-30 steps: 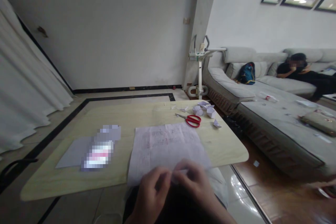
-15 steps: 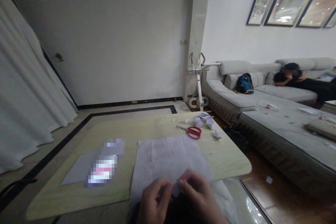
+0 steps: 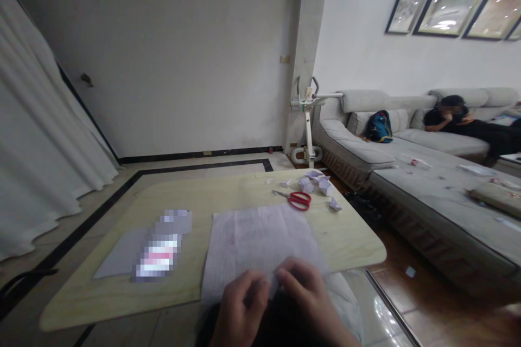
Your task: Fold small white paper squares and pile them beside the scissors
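My left hand (image 3: 243,303) and my right hand (image 3: 303,293) are close together at the table's near edge, fingers pinched. Between their fingertips is a small piece of paper (image 3: 273,284), mostly hidden by the fingers. Beneath and beyond them a large creased sheet of paper (image 3: 256,238) covers the middle of the table and hangs toward my lap. Past its far right corner lie red-handled scissors (image 3: 299,200), blades pointing left. Several small folded paper pieces (image 3: 306,185) are grouped behind the scissors, and a single folded piece (image 3: 335,204) sits to their right.
The pale wooden table (image 3: 122,303) has rounded corners. On its left a blurred-out bright object (image 3: 158,255) overlaps a flat sheet (image 3: 116,257). A grey sofa (image 3: 423,195) runs along the right, with a backpack (image 3: 379,127) and a reclining person (image 3: 464,124) on it.
The view has tilted slightly, so the table sits a little higher in the picture. My hands stay pinched together, and less of the small paper shows between them.
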Motion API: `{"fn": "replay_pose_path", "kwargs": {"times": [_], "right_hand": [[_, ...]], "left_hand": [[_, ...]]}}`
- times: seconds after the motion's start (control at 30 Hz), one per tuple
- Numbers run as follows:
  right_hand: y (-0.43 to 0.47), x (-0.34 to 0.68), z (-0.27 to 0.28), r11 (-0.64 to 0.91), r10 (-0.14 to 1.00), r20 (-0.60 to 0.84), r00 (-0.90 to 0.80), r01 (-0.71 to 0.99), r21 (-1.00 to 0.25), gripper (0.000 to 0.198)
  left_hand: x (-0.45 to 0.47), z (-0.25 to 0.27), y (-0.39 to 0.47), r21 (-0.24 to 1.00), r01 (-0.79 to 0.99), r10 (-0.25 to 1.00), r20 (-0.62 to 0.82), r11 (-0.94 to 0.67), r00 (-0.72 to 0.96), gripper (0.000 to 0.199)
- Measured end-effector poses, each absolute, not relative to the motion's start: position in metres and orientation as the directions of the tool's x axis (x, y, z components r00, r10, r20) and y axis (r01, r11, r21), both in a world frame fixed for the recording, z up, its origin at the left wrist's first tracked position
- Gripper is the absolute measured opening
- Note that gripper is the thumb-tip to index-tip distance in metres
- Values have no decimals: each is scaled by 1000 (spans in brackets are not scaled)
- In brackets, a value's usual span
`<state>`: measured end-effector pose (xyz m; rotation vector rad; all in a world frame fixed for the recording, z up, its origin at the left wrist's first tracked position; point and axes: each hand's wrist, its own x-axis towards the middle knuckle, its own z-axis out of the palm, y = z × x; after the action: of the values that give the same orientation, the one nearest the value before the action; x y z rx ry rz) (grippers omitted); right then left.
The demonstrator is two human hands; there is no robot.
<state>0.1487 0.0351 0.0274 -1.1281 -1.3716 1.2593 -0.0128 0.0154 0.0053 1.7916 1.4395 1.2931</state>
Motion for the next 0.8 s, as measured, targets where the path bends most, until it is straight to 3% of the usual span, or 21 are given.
{"fn": "replay_pose_path", "kwargs": {"times": [0.27,0.5,0.8], "right_hand": [[36,145,20,99,982,68,-175,174,-980,33],[30,148,18,253,963,214,-162,288,-923,36],[28,143,20,222,966,179,-185,248,-943,32]], "left_hand": [[-15,10,16,839,432,932,361,-331,13,28],[-15,8,14,814,482,937,348,-323,39,33],[-15,10,13,874,382,946,324,-300,1,35]]}}
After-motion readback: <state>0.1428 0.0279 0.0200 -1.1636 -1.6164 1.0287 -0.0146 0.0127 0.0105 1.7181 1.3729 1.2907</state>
